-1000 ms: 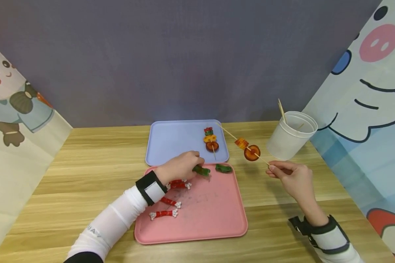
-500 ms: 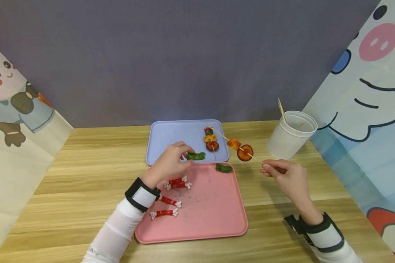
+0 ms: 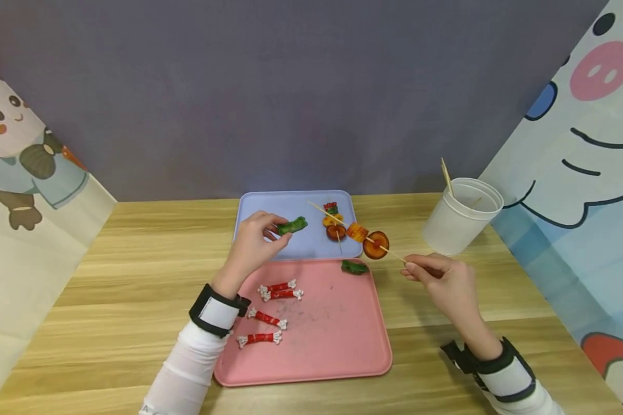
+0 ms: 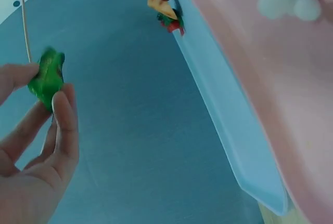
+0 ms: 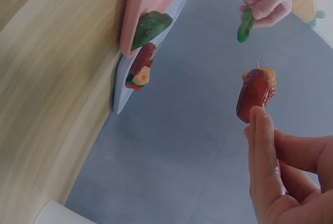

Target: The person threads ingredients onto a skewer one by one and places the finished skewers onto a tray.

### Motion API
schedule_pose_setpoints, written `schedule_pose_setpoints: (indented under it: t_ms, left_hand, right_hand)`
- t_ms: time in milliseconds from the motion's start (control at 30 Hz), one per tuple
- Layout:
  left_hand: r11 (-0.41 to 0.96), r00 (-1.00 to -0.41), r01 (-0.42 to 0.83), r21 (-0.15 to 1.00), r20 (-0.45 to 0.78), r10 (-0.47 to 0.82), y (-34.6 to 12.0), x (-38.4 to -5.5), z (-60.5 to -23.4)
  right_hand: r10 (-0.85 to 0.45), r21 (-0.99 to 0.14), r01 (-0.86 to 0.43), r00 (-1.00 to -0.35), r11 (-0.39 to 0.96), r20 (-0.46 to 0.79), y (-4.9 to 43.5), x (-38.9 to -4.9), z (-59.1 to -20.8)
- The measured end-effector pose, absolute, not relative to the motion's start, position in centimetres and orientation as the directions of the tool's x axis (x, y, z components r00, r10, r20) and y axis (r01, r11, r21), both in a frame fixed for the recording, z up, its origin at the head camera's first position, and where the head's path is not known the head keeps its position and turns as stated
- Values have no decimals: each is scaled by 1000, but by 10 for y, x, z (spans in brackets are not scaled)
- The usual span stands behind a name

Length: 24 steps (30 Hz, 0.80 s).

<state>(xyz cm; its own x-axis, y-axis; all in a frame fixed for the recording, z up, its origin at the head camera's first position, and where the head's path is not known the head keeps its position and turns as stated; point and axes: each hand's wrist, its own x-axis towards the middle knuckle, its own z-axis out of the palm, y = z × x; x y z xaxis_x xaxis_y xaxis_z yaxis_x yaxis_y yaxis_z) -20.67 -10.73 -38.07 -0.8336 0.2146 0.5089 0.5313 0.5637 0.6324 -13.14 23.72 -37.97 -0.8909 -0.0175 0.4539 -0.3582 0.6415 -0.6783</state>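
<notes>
My left hand [image 3: 254,245] pinches a toy green pepper piece [image 3: 292,225] between thumb and fingertips, raised over the blue tray [image 3: 282,202]. In the left wrist view that pepper piece [image 4: 48,78] stands close to the skewer's bare tip. With thumb and fingers, my right hand [image 3: 446,282] grips the lower end of a wooden skewer [image 3: 319,208], which slants up to the left. Threaded on it are a corn chunk [image 3: 357,232] and a round brown mushroom-like slice [image 3: 376,245]. A second green pepper piece [image 3: 354,267] lies at the pink tray's far right corner.
Several red pieces with white bone-shaped ends [image 3: 259,339] lie on the left of the pink tray [image 3: 337,346]. A loaded skewer [image 3: 336,233] rests on the blue tray's right side. Behind my right hand stands a white bucket [image 3: 454,225] with sticks in it.
My left hand has lifted the green pepper piece off the pink tray and carried it up and left. My right hand has moved the skewer leftward, toward it.
</notes>
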Motion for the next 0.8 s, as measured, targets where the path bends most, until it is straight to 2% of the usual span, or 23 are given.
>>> schedule_pose_setpoints:
  t_ms: [233, 600, 800]
  left_hand:
    - [538, -803, 530, 655, 591, 72, -109, -208, -373]
    - [471, -794, 508, 721, 604, -67, -109, -208, -362]
    - [438, -790, 511, 740, 605, -101, -102, -194, -338]
  right_hand:
    - [-23, -665, -369, -884, 649, 468, 233, -131, -378]
    - [-41, -723, -380, -898, 577, 439, 221, -131, -375]
    - [-47, -730, -407, -887, 549, 459, 216, -134, -374]
